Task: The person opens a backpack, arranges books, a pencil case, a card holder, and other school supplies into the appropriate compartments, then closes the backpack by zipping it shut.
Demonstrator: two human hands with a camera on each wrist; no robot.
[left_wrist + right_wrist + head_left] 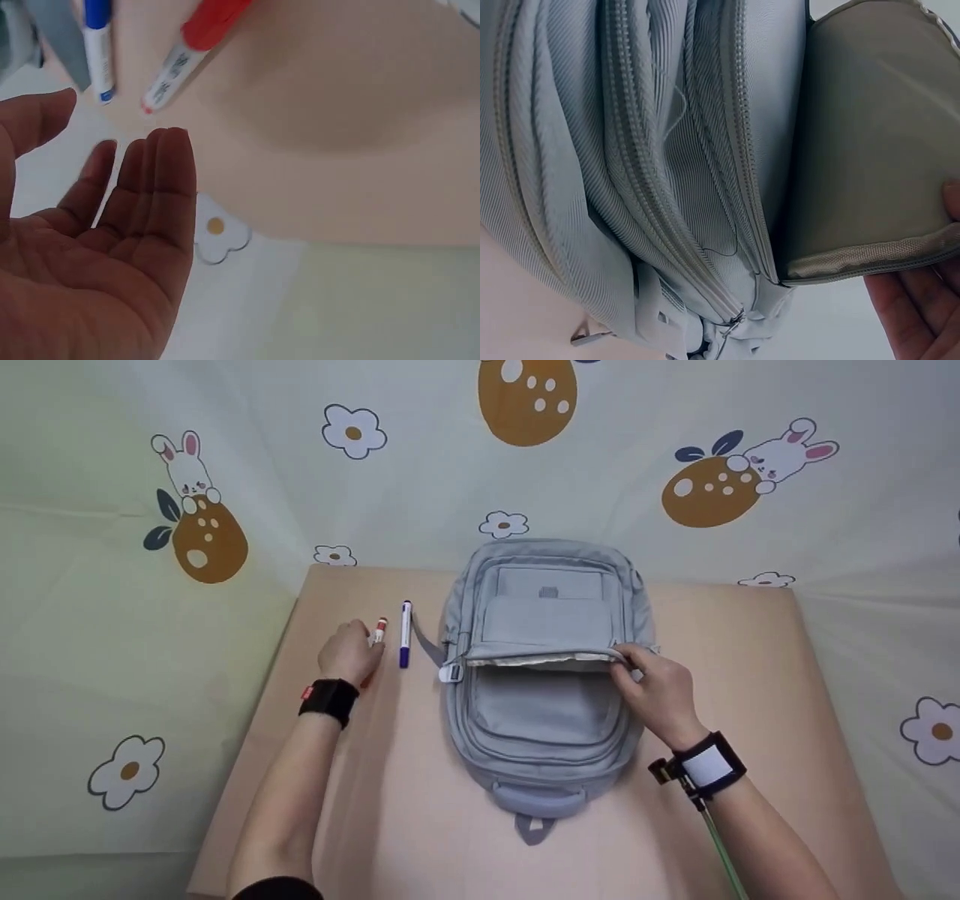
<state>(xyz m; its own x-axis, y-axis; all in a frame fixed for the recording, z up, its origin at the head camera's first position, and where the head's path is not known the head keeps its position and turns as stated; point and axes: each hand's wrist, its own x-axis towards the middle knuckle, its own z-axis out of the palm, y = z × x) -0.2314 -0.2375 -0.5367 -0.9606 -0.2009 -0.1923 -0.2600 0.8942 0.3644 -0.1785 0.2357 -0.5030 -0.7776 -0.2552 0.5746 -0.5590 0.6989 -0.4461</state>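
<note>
A light grey backpack [547, 622] lies on the table with its front pocket unzipped. My right hand [660, 690] pinches the edge of the pocket's flap [877, 142] between thumb and fingers, holding it up so the pocket gapes. At the left, my left hand [349, 652] hovers by a red-capped marker [214, 34]. In the left wrist view its fingers are spread from the thumb, with the marker beyond the fingertips. A blue-capped marker [405, 634] lies between that hand and the backpack; the red one is partly hidden by the hand in the head view.
The backpack's grey strap [426, 639] and buckle [451, 673] stick out beside the blue marker. Its carry handle [540, 801] points toward me. A patterned cloth [420, 487] hangs behind the table [442, 840] and along its sides.
</note>
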